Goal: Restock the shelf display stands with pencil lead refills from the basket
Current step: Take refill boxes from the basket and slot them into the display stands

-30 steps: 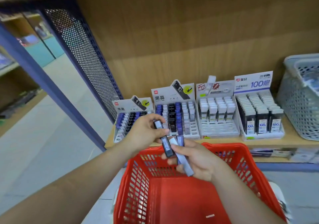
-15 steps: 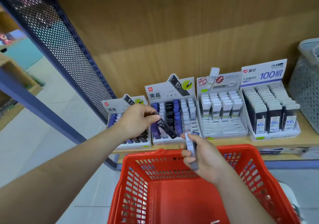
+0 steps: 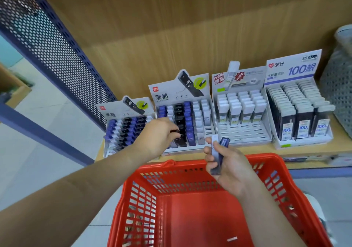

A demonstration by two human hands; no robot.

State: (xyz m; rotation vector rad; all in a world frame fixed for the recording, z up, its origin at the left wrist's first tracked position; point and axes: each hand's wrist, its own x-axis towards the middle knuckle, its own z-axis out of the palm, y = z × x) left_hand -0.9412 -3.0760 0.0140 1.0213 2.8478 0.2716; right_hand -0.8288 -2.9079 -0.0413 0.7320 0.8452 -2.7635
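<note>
The left hand (image 3: 159, 135) pinches a black refill (image 3: 178, 136) at the front of the second display stand (image 3: 182, 113), in the black row. It looks partly in its slot, though fingers hide that. The right hand (image 3: 226, 163) is closed around two refills (image 3: 219, 151) above the red basket (image 3: 200, 208).

Your basket (image 3: 276, 172) is red lattice plastic. The refills (image 3: 217, 157) you hold are white and dark blue. Stand rows (image 3: 182, 121) run blue, white, black. Wood-grain tan shelf (image 3: 247, 148); perforated navy side panel (image 3: 57, 43).
</note>
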